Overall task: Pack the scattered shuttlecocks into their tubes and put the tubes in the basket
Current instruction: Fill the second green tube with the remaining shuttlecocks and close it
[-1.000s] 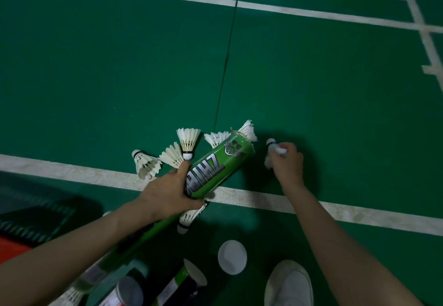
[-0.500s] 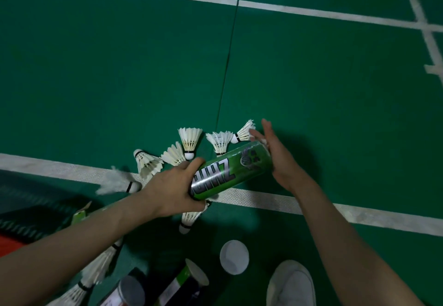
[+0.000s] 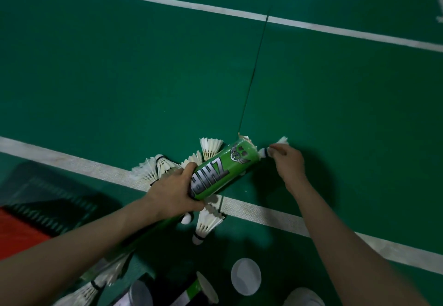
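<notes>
The person's left grip (image 3: 172, 190) is closed around the green tube (image 3: 223, 171), with the thumb on top, near the tube's middle. From this grip the tube points toward 2 o'clock, and torn feather bits stick out of its open end.

The right grip (image 3: 287, 164) pinches a shuttlecock (image 3: 265, 154) with its fingertips. This shuttlecock is just beside the tube's open end, at 3 o'clock from it. Its cork end points at the tube and its feathers point toward 2 o'clock. The right grip sits at 4 o'clock from it.

More shuttlecocks lie on the green floor (image 3: 119, 78). One (image 3: 211, 147) is at 11 o'clock from the tube, one (image 3: 165, 163) is at 12 o'clock from the left grip, and one (image 3: 206, 224) is at 6 o'clock below the tube, near the white line (image 3: 263, 212). A round white lid (image 3: 245, 276) lies on the floor at 6 o'clock.

Half a second ago the right grip was flat and open against the tube's end, holding nothing. Now it has moved off the end and pinches the shuttlecock. The left grip still holds the tube the same way.
</notes>
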